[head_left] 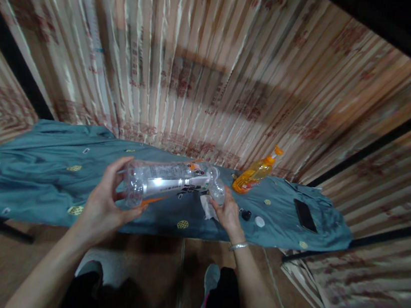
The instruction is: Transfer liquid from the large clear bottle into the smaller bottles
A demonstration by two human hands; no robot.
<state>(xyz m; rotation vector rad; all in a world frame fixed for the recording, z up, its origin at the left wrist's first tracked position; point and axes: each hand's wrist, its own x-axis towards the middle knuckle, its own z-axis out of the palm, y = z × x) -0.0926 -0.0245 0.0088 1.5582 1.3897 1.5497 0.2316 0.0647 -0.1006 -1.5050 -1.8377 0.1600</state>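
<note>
A large, clear plastic bottle with a printed label (172,179) is held sideways above a teal, patterned cloth (49,174). Its base is gripped by the left hand (108,197), thumb and fingers spread wide around it. At its other end, a clear, rounded plastic piece (218,190) (whether joined cannot be told) is pinched by the partly closed right hand (228,212).

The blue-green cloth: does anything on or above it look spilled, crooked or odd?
No spill shows. The cloth is rumpled towards the left; a black piece and a white disc lie loose near the right hand. Oddest is the clear bottle, held sideways in the left hand rather than upright.
</note>
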